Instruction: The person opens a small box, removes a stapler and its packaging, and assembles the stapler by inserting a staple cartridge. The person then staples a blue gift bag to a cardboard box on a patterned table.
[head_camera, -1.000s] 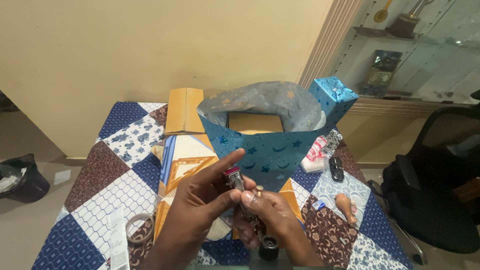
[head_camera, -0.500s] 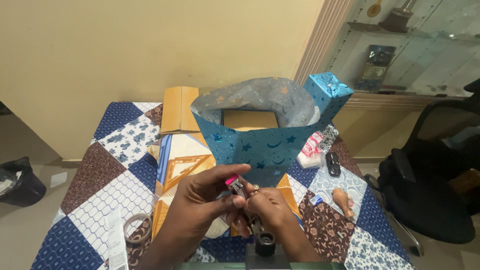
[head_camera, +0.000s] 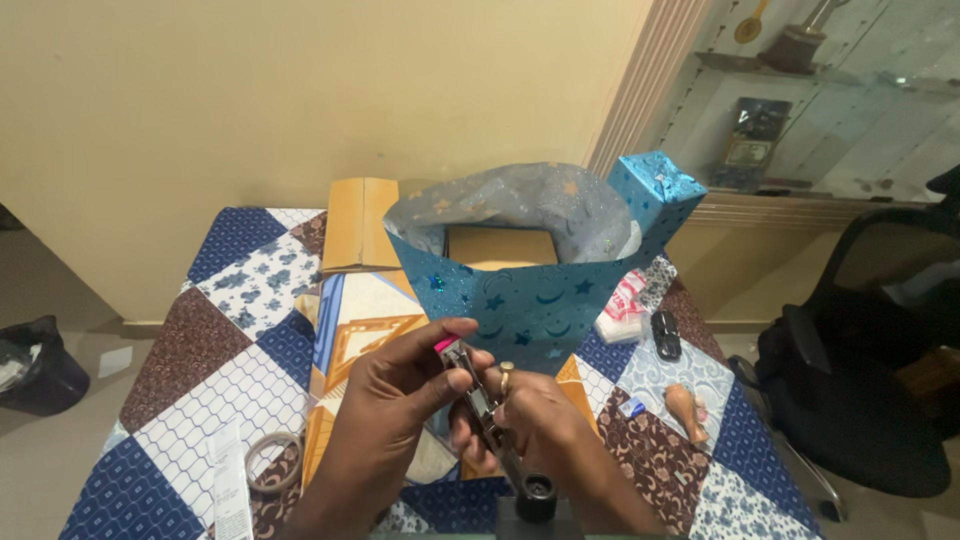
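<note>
Both hands meet over the table's near middle on a small dark metal tool (head_camera: 478, 400) with a pink tip. My left hand (head_camera: 400, 395) pinches its upper end between thumb and forefinger. My right hand (head_camera: 530, 425), a ring on one finger, grips its lower part from the right. Just beyond them stands a sheet of shiny blue wrapping paper (head_camera: 520, 300) with stars and moons, folded up around a tan cardboard box (head_camera: 500, 245). What kind of tool it is cannot be told.
A patchwork cloth (head_camera: 220, 330) covers the table. A tape roll (head_camera: 272, 462) lies near left, an open cardboard folder (head_camera: 360, 222) at the back. A white packet (head_camera: 625, 305), a dark small object (head_camera: 666, 335) and a wooden figure (head_camera: 685, 405) lie right. An office chair (head_camera: 860, 370) stands right, a dark bin (head_camera: 35, 365) left.
The view has shifted slightly and my hands have kept working the small tool in place; the left fingers have closed a little more over its pink tip.
</note>
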